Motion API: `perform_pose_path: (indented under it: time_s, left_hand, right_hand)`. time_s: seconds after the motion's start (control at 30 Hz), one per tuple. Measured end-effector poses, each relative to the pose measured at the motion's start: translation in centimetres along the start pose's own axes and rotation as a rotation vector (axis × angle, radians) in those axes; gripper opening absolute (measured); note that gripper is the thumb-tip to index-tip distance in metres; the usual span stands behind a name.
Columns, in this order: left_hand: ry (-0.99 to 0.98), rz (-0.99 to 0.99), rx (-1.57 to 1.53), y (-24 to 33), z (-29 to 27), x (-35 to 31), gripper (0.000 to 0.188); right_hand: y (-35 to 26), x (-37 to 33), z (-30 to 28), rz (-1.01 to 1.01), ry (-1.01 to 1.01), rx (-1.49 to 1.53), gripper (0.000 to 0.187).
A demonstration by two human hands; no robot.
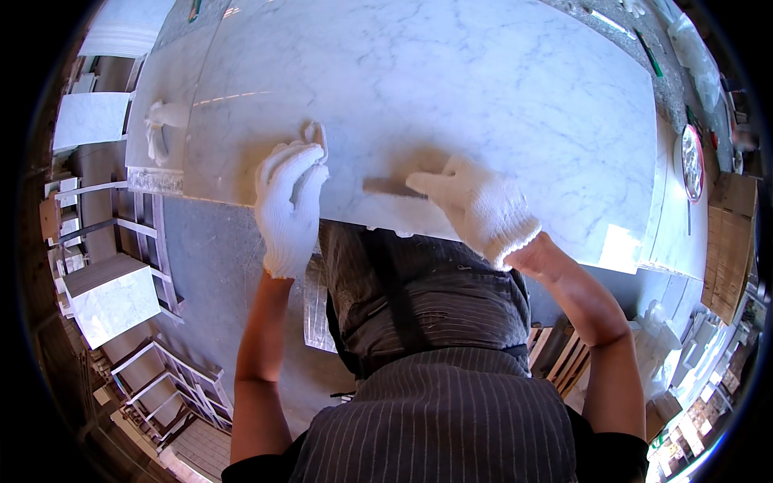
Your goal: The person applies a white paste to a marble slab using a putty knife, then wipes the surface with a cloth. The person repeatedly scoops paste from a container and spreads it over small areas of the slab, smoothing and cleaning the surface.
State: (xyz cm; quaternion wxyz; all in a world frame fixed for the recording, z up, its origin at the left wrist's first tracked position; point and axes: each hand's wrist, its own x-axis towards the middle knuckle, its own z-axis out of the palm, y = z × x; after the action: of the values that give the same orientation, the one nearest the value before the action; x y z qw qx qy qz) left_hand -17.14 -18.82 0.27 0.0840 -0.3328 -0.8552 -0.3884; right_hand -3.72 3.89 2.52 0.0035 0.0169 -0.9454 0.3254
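Head view shows a round dish, contents unclear, and left hand and right hand, grip indiscernible.

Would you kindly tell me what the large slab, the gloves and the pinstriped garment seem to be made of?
Large slab: probably marble or a marble-look material, smooth and seemingly polished, given its grey veins and soft sheen.
Gloves: knitted fabric, perhaps cotton, matte, with ribbed texture visible.
Pinstriped garment: apparently woven cloth, matte, with soft creases; the fibre is unclear.

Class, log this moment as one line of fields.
Left hand: white-gloved, over veined pale slab | Right hand: white-gloved, one finger extended, over slab | Contact with slab: unclear
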Motion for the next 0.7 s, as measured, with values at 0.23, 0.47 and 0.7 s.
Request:
perform_pose_path:
  time_s: [0.23, 0.47, 0.7]
  left_hand:
    - [0.050, 0.084, 0.035, -0.9, 0.9, -1.2, 0.025]
    - [0.053, 0.083, 0.098, -0.4, 1.1, -1.4, 0.025]
    - [0.074, 0.054, 0.135, -0.4, 1.6, -1.3, 0.024]
  right_hand:
    - [-0.8, -0.6, 0.7, 0.048, -0.061, -0.093, 0.033]
    - [0.1, 0.3, 1.3, 0.063, 0.009, 0.001, 0.035]
    - [-0.7, -0.2, 0.7, 0.003, -0.039, -0.065, 0.032]
